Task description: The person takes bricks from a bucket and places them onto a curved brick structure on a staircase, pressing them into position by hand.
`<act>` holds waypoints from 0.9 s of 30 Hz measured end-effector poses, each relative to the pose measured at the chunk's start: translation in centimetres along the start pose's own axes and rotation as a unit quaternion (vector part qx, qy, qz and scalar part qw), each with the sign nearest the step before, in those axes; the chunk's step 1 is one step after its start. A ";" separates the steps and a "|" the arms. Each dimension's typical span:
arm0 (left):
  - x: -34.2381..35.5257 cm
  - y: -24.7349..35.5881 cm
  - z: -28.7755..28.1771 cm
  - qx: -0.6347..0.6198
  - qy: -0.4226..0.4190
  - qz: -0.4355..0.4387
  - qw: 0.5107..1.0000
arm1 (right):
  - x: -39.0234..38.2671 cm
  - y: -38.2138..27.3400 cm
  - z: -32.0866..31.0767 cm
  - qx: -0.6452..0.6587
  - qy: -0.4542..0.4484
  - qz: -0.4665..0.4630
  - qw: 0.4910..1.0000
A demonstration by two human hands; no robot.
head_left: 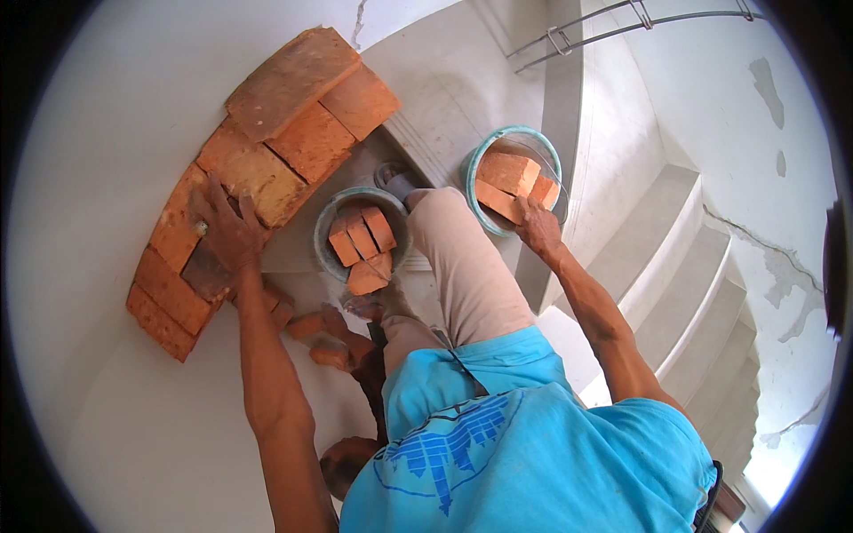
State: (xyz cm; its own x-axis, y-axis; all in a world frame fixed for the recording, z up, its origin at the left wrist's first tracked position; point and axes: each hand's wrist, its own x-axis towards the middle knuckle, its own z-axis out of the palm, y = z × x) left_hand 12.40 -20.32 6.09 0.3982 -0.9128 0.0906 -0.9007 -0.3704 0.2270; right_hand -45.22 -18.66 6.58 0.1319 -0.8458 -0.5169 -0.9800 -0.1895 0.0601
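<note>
Spread over the top of a brick stack (pixel 293 147) is my left hand (pixel 229 233), its fingers apart and its palm near a dark gap between bricks. My right hand (pixel 538 229) reaches to a teal-rimmed bucket (pixel 468 191) on the right. Its fingers close on the end of a brick (pixel 498 201) inside; the thumb side is partly hidden. Other bricks (pixel 509 171) lie above it in the same bucket. Between my hands, a grey bucket (pixel 323 253) by my legs holds several bricks (pixel 362 233).
Another person's hand and arm (pixel 360 351) show low beside my left forearm, near loose bricks (pixel 306 326). Concrete stairs (pixel 653 240) run along the right. A metal rebar frame (pixel 622 19) crosses the top right. The brick stack stands against a white wall (pixel 107 178).
</note>
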 end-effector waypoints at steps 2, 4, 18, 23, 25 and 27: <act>0.0 -0.3 0.2 0.047 -0.001 0.007 0.999 | -0.2 -0.2 -1.4 0.005 -0.009 0.000 1.000; 0.0 -0.4 0.0 0.021 0.015 0.014 1.000 | -0.7 -0.7 -3.2 0.010 -0.005 -0.013 1.000; -0.2 -0.6 -0.2 -0.005 0.001 -0.005 1.000 | -3.3 -7.8 -26.4 0.289 0.110 -0.035 0.950; -0.1 0.3 -1.3 -0.113 -0.056 -0.069 0.990 | 5.2 -11.2 -29.0 0.425 0.026 -0.194 0.884; 0.0 0.2 -0.9 -0.061 -0.017 -0.030 0.998 | 8.8 -13.4 -28.2 0.485 -0.035 -0.235 0.842; -0.2 -0.6 -0.5 -0.036 0.004 -0.014 0.999 | 12.4 -16.2 -26.6 0.525 -0.087 -0.261 0.805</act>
State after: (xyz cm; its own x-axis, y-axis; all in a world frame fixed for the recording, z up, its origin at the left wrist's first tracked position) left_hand 12.92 -19.87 6.39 0.4245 -0.9009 0.0908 -0.8747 -0.3821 0.2982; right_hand -23.72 -39.30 21.90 0.6343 -0.6869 -0.3547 -0.3949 0.1066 -0.9125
